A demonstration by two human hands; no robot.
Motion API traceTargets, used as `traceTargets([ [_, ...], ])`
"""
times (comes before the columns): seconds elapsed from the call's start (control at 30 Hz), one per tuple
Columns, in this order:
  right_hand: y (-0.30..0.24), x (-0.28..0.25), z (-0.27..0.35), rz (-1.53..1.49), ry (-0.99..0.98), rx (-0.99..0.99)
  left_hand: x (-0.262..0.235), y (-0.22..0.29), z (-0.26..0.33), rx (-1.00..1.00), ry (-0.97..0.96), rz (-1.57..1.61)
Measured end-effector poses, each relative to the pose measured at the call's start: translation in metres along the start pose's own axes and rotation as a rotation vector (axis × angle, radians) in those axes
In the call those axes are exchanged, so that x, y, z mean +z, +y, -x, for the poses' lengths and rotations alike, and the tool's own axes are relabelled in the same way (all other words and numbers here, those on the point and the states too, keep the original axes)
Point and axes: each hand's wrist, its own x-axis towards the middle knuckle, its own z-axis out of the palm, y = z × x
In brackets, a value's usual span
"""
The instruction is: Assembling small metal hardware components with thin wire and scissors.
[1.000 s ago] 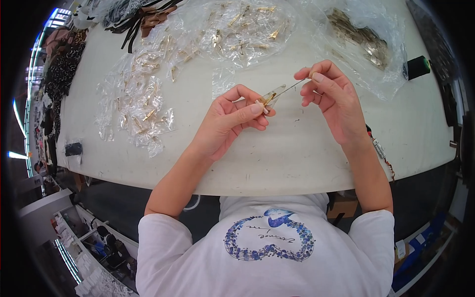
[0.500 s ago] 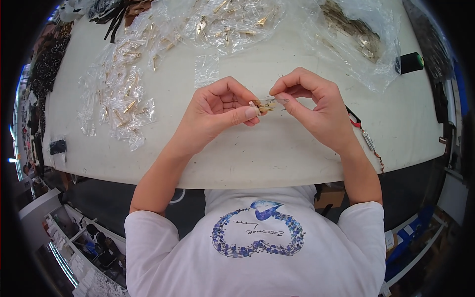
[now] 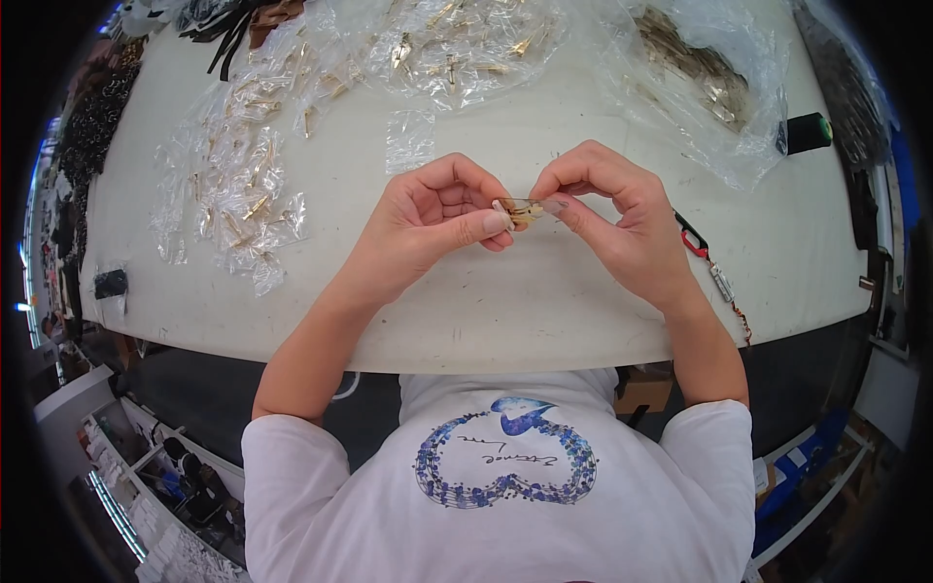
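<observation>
In front of my chest, above the table, both hands meet over a small gold metal piece (image 3: 526, 213) that looks like a clip. My left hand (image 3: 432, 219) grips its left end between thumb and forefinger, the other fingers curled behind. My right hand (image 3: 607, 209) pinches a thin, dark, wire-like strip (image 3: 527, 200) at the piece's right end. Whether strip and piece are joined, I cannot tell. Fingertips hide part of both.
Small clear bags with gold pieces (image 3: 255, 208) spread over the pale table (image 3: 466, 321) at the left and far middle. A large clear bag (image 3: 768, 92) of brownish metal pieces lies far right, beside a dark thread spool (image 3: 809, 133). Red-and-black thread snips (image 3: 694, 239) lie by my right wrist.
My right hand has moved slightly down, its fingertips nearer the gold piece. My left hand keeps the same grip, and the view has shifted a little.
</observation>
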Motion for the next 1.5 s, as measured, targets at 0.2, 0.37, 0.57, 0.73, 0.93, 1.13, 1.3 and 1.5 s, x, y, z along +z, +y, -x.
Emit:
traceTargets([
  [0.2,-0.001,-0.002,-0.001,-0.290,-0.085,0.195,-0.001,-0.002,-0.001,-0.017,-0.017,-0.013],
  [0.37,-0.006,0.004,-0.001,-0.416,-0.045,0.246,-0.001,-0.008,-0.001,0.000,0.036,-0.079],
  [0.57,0.002,0.014,0.005,0.337,-0.049,-0.193,0.001,-0.006,-0.001,-0.044,0.040,-0.117],
  [0.73,0.002,0.017,0.001,0.314,0.068,-0.300,-0.006,-0.012,-0.004,-0.072,0.082,-0.113],
  [0.93,0.005,-0.009,-0.003,-0.135,0.113,0.109,-0.005,-0.013,-0.009,0.082,0.213,-0.208],
  [1.13,0.006,-0.008,-0.006,-0.572,0.057,0.381,0.005,-0.014,-0.004,0.283,0.306,-0.270],
  [1.3,-0.003,-0.005,-0.003,-0.581,0.078,0.303,0.007,-0.014,-0.002,0.322,0.330,-0.247],
  [1.5,0.001,0.006,0.000,-0.615,0.085,0.327,0.009,-0.013,-0.002,0.368,0.343,-0.224],
])
